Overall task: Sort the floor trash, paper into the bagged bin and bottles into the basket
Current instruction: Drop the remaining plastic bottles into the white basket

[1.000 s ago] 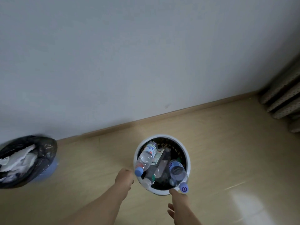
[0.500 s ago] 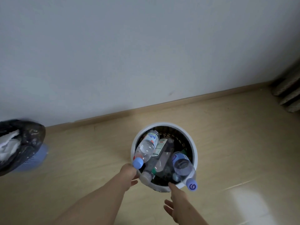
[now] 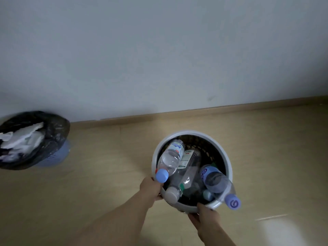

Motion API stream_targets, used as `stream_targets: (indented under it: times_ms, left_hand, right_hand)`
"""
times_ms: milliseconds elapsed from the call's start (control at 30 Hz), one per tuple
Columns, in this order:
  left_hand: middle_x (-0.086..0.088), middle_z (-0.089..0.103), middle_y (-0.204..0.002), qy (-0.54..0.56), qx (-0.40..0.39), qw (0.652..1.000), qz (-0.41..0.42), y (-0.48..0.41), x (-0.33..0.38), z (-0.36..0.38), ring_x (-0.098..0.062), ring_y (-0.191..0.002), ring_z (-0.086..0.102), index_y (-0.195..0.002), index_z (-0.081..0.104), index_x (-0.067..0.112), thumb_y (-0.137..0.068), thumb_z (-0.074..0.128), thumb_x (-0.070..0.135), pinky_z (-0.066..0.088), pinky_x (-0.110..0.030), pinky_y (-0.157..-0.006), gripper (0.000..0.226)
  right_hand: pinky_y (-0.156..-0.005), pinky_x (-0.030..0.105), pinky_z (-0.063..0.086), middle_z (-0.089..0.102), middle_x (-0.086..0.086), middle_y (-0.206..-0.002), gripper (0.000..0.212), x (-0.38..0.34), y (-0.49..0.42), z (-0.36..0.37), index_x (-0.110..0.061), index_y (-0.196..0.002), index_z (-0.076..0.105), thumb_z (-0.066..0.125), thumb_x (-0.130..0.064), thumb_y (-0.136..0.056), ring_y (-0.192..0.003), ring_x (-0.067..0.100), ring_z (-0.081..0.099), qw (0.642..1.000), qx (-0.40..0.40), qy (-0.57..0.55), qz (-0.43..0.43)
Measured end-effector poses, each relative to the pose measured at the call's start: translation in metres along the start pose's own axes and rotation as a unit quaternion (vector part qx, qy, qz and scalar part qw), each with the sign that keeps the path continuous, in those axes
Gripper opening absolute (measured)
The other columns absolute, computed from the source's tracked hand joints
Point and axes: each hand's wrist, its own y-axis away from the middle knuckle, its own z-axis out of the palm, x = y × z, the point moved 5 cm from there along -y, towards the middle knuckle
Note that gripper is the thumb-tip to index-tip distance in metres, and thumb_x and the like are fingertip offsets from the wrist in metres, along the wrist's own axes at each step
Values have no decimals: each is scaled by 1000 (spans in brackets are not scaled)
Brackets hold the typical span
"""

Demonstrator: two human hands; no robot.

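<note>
Right hand (image 3: 205, 218): thumb on the near rim of the basket (image 3: 229, 162), fingers curled under it, gripping. Left hand (image 3: 150, 189): curled round the basket's left rim, gripping. The basket stands on the floor (image 3: 106, 174) and holds the bottles (image 3: 170, 158), two of them with caps jutting over the rim. The bagged bin (image 3: 55, 129), well apart at far left by the wall (image 3: 159, 59), contains white paper (image 3: 26, 140).

— What fills the upper half of the frame?
— A plain pale grey wall (image 3: 159, 50), meeting a light wooden floor (image 3: 88, 183) along a tan skirting board (image 3: 230, 109).
— Any light?
— A bright glare (image 3: 284, 231) lies on the floor, lower right.
</note>
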Motion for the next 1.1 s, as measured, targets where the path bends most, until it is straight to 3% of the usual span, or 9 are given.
stream_targets:
  times_ms: [133,300,567,633,767,867,1000,1067,1100]
  left_hand:
    - [-22,58,-94,85,27,996,-22,26,-3,-56,-32,-76,58,-95,55,-6,-86,55,-5,54,-40,-61,9]
    - [-24,59,-97,121,62,990,-21,68,9,-134,-34,-86,59,-93,53,-2,-86,57,-2,53,-42,-75,8]
    - [-12,58,-84,187,135,973,8,96,38,-260,-24,-78,58,-77,51,11,-88,58,4,52,-28,-62,15]
    - [-9,56,-80,170,144,975,17,82,41,-286,-22,-75,56,-78,51,10,-89,59,7,50,-29,-63,13]
    - [-9,49,-71,88,146,984,43,46,52,-330,-25,-70,49,-74,49,10,-87,61,16,41,-33,-66,19]
    - [-10,51,-74,24,132,989,56,15,66,-354,-26,-74,51,-79,51,6,-87,59,20,41,-31,-67,18]
    - [-7,51,-72,12,127,990,64,-27,69,-375,-25,-77,52,-80,53,6,-87,60,20,42,-31,-69,17]
    - [-5,51,-73,-5,118,991,61,-48,66,-376,-23,-78,52,-89,56,5,-88,59,22,41,-29,-69,17]
    - [-8,55,-78,-12,116,991,67,-58,64,-375,-24,-80,54,-95,57,4,-89,58,24,41,-29,-69,20]
  right_hand:
    - [-33,25,49,56,22,-93,15,3,40,30,2,-103,51,49,7,-89,-65,28,52,1000,-18,7,-1]
    - [-53,35,50,56,24,-99,19,10,98,81,3,-105,52,49,8,-87,-82,32,55,998,-49,47,-7]
    - [-52,34,49,54,23,-87,2,18,175,188,9,-86,51,50,9,-84,-70,31,53,981,-125,143,-33]
    - [-54,35,49,54,24,-88,5,26,180,217,8,-79,50,51,9,-84,-75,32,53,981,-124,147,-31]
    - [-51,35,51,58,27,-106,20,43,183,264,14,-104,52,53,9,-84,-79,32,56,980,-111,164,-18]
    - [-57,37,55,57,28,-107,8,54,171,296,11,-92,53,53,10,-84,-74,31,55,979,-111,171,-28]
    - [-64,39,54,58,21,-104,22,76,146,327,4,-107,51,54,6,-85,-87,36,58,986,-103,133,-22]
    - [-61,35,57,59,25,-107,16,80,129,339,7,-104,53,54,3,-88,-93,41,60,982,-111,144,-57]
    - [-71,34,57,58,27,-116,14,78,120,346,5,-101,55,56,-2,-90,-103,42,59,976,-114,172,-76]
